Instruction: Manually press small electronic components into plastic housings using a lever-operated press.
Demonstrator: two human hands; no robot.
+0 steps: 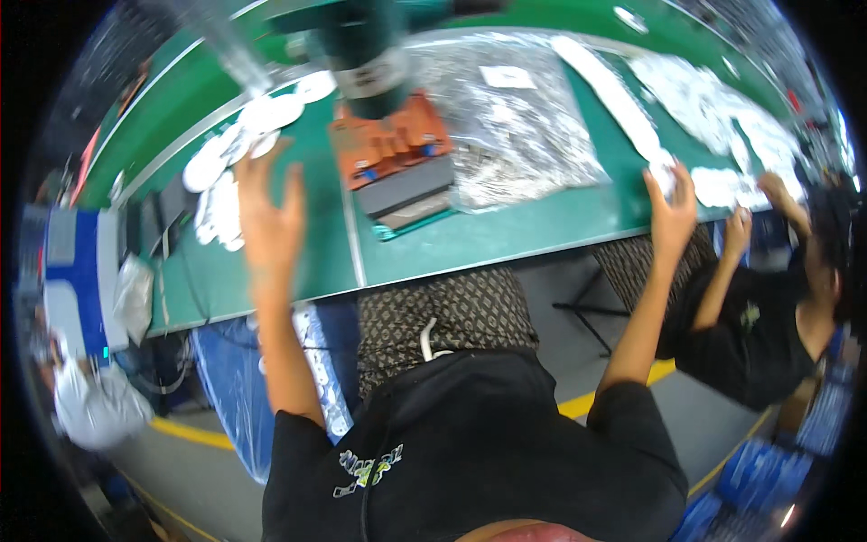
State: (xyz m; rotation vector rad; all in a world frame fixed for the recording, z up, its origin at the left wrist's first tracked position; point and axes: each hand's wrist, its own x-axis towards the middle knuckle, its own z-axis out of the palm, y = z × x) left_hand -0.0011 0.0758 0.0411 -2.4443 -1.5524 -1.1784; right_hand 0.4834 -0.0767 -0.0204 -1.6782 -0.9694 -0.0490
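Observation:
My left hand is over the left part of the green worktable, its fingers apart and slightly blurred, with nothing visible in it. Just beyond and beside it lie several flat, rounded white pieces in loose, overlapping groups. At the right, my right hand has its thumb and fingers closed around a small white piece. That piece lies at the near end of a long white row slanting away across the table. Between my hands stands an orange fixture with a grey front block, below a dark green machine head.
A clear plastic bag of silvery contents lies right of the fixture. More white pieces spread at the far right, where a co-worker in black sits. A blue-and-white box and a white plastic bag are at the left.

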